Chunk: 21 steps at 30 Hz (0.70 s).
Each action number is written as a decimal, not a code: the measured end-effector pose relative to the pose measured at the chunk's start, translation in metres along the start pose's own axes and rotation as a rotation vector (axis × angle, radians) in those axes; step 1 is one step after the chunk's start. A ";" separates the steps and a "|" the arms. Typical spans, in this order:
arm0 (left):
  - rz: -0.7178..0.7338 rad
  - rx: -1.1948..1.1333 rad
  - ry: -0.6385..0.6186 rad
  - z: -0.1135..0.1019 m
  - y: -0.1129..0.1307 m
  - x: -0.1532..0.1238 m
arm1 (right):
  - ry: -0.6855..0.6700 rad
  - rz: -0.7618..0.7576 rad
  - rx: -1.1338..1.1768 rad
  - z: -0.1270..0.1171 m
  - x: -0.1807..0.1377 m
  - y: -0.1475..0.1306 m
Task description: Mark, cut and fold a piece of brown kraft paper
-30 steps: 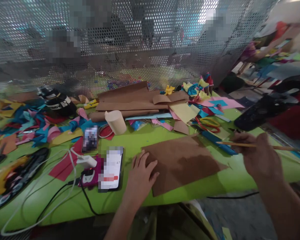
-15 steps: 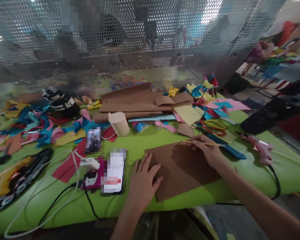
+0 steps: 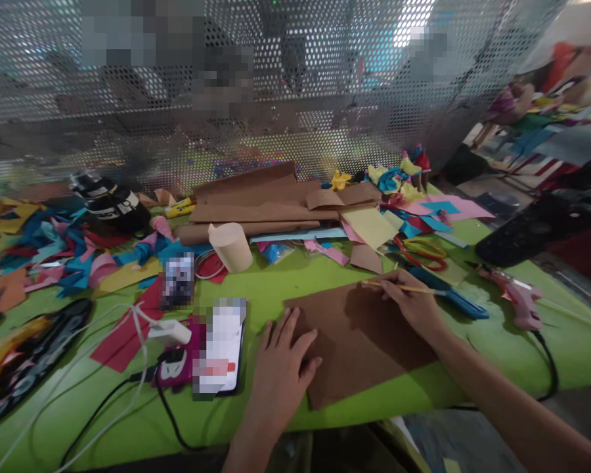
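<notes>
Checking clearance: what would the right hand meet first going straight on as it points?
Past the brown paper sheet, the right hand would probably meet the small brown paper scrap first, though depth is unclear.

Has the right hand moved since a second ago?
Yes, leftward: from right of the blue tool, the right hand has come over the brown sheet.

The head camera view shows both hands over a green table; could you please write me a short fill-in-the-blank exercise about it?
Of the left hand and the right hand, only the ____ one holds the thin stick.
The sheet that the left hand touches is ____.
The glue gun right of both hands has a ____ body.

Missing words: right; brown; pink.
</notes>
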<state>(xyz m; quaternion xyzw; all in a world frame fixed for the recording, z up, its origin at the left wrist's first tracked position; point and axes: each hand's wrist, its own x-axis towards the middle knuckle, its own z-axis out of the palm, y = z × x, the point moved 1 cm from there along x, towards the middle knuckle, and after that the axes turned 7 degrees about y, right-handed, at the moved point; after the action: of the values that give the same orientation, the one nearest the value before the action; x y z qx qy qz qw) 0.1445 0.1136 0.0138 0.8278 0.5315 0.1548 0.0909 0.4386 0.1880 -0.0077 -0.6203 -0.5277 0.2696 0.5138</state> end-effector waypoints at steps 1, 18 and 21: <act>-0.001 0.000 -0.003 0.000 0.000 0.000 | -0.003 -0.001 -0.005 0.000 0.000 0.000; 0.000 0.006 -0.036 -0.003 0.002 0.001 | -0.014 -0.036 -0.073 0.001 -0.004 -0.003; 0.000 0.001 -0.022 -0.003 0.002 0.001 | -0.015 -0.043 -0.082 0.001 -0.004 -0.002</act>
<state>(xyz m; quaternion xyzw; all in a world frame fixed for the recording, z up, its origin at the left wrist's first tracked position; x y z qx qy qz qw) 0.1453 0.1133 0.0173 0.8296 0.5303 0.1454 0.0966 0.4358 0.1841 -0.0067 -0.6273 -0.5554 0.2415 0.4897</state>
